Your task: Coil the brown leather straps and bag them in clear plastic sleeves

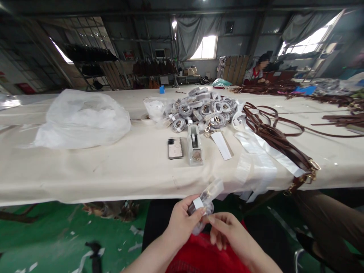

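Observation:
My left hand [183, 218] is closed around a coiled strap [209, 208] wrapped in grey-clear plastic, held above my lap in front of the table edge. A white paper band [198, 203] sits across the coil near my left thumb. The loose end of the plastic wrap [214, 189] sticks up past the coil. My right hand [226, 227] pinches at the coil's right side with thumb and forefinger, its other fingers curled below. What exactly lies between those fingertips is hidden. On the table ahead stands a tape dispenser [195, 146].
A pile of wrapped coiled straps [203, 106] lies behind the dispenser. Brown straps with metal clasps [280, 142] and clear plastic sleeves [256, 167] are at right. A phone-like item [175, 148] and a large plastic bag [82, 121] lie left. A person [256, 72] sits far back.

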The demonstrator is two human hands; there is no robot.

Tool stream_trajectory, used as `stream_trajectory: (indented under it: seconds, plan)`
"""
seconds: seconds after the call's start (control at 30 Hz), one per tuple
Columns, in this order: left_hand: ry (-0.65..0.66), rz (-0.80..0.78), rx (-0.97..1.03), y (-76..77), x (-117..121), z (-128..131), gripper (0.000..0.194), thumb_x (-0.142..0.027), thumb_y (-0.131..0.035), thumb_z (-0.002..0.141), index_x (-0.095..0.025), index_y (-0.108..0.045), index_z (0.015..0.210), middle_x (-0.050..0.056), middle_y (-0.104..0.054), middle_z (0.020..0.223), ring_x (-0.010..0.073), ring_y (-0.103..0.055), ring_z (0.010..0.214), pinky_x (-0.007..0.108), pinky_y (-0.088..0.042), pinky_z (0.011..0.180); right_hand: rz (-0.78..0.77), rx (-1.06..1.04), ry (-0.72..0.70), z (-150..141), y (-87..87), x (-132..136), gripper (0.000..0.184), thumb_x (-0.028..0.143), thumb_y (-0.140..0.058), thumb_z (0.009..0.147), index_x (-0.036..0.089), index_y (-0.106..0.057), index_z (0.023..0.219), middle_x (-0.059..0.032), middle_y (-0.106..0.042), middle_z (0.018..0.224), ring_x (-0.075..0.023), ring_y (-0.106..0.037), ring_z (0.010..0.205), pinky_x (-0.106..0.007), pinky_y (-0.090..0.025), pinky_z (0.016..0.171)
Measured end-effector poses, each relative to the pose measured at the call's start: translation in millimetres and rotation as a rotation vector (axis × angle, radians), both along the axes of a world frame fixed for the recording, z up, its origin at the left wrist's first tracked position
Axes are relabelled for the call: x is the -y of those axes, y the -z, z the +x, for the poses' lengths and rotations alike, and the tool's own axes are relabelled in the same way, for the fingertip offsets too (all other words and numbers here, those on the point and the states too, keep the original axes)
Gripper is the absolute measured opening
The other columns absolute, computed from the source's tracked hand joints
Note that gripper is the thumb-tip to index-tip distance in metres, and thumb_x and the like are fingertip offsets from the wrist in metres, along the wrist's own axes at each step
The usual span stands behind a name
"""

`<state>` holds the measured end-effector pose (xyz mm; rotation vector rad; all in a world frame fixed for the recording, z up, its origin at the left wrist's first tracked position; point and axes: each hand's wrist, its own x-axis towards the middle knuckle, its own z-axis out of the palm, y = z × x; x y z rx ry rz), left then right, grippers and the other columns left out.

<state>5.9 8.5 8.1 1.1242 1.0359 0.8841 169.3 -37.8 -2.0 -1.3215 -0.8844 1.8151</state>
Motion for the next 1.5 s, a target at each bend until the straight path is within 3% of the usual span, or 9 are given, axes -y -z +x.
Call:
stream_trajectory:
  seconds: [0.17,0.27,0.33,0.43,0.73,0.9,1.23,1.37,1.5]
  plan:
    - [-0.048,-0.121,0.12,-9.5,-2,-5,0.052,-0.04,-0.085,0.066,-0.013,-0.071,0.108,0.004,-0.071,0.081,0.0129,-0.057,0.068,0.023,-0.048,0.067,0.161,0.167,0.141,8,6.3,1,0.052,0.068,-0.069,0.073,0.015,-0.066,0.074,0.0012,-0.058,0.047,-0.0097,-0.047,0.039,-0.02,-0.035,0.04]
    - [0.01,-0.236,0.237,-15.5,0,-5,0.052,-0.04,-0.088,0.063,-0.012,-0.073,0.103,0.003,-0.068,0.074,0.0075,-0.05,0.058,0.017,-0.04,0.056,0.397,0.196,0.339,12,2.8,1,0.042,0.055,-0.077,0.074,0.019,-0.07,0.094,-0.0067,-0.072,0.087,-0.0202,-0.066,0.079,-0.028,-0.053,0.072]
    - [0.084,-0.302,0.295,-17.0,3,-4,0.048,-0.04,-0.087,0.064,-0.01,-0.074,0.1,0.002,-0.065,0.072,0.0045,-0.043,0.054,0.015,-0.033,0.05,0.421,0.071,0.247,10,-1.6,2,0.043,0.052,-0.076,0.077,0.022,-0.069,0.108,-0.009,-0.072,0.108,-0.0249,-0.065,0.099,-0.034,-0.052,0.088]
    - [0.164,-0.303,0.301,-14.2,4,-2,0.049,-0.041,-0.087,0.064,-0.01,-0.074,0.1,0.003,-0.064,0.072,0.0044,-0.042,0.053,0.014,-0.032,0.049,0.326,-0.086,0.106,4,-7.1,6,0.041,0.052,-0.069,0.084,0.02,-0.069,0.109,-0.0085,-0.075,0.097,-0.0238,-0.068,0.086,-0.034,-0.054,0.081]
    - [0.418,0.381,-0.325,-24.3,-17,-9,0.019,-0.022,-0.066,0.082,-0.016,-0.073,0.098,0.003,-0.071,0.082,0.016,-0.062,0.072,0.023,-0.047,0.07,0.36,0.125,0.2,0,-7.5,7,0.046,0.058,-0.065,0.085,0.017,-0.071,0.106,-0.0093,-0.074,0.095,-0.026,-0.066,0.085,-0.034,-0.052,0.08]
    - [0.452,0.659,-0.587,-28.1,-18,-8,0.024,-0.019,-0.062,0.086,-0.018,-0.067,0.109,0.007,-0.073,0.097,0.0214,-0.067,0.088,0.03,-0.051,0.083,0.411,0.235,0.181,1,-3.6,11,0.043,0.053,-0.06,0.091,0.017,-0.067,0.113,-0.0105,-0.073,0.102,-0.025,-0.065,0.086,-0.035,-0.051,0.085]
    - [0.24,1.021,-0.846,-0.9,-2,-5,0.027,-0.006,-0.048,0.085,-0.018,-0.056,0.107,0.007,-0.071,0.096,0.0219,-0.069,0.083,0.035,-0.06,0.074,0.489,0.548,0.202,-8,14.8,27,0.037,0.047,-0.057,0.092,0.018,-0.067,0.113,-0.0157,-0.07,0.107,-0.0338,-0.062,0.1,-0.048,-0.046,0.097]
    - [-0.109,1.267,-0.76,1.0,2,-7,0.022,-0.011,-0.053,0.09,-0.017,-0.055,0.111,0.011,-0.072,0.102,0.0211,-0.071,0.09,0.031,-0.06,0.078,0.679,0.538,0.096,-19,3.8,31,0.03,0.035,-0.062,0.09,0.023,-0.066,0.117,-0.0139,-0.068,0.116,-0.0339,-0.059,0.11,-0.049,-0.042,0.103]
    - [-0.353,1.305,-0.681,1.1,3,-13,0.04,-0.017,-0.064,0.089,-0.015,-0.046,0.125,0.014,-0.073,0.102,0.0215,-0.072,0.092,0.033,-0.061,0.083,0.646,0.329,-0.019,-20,-13.4,29,0.017,0.033,-0.064,0.087,0.024,-0.07,0.101,-0.0082,-0.069,0.096,-0.0252,-0.063,0.085,-0.037,-0.052,0.082]
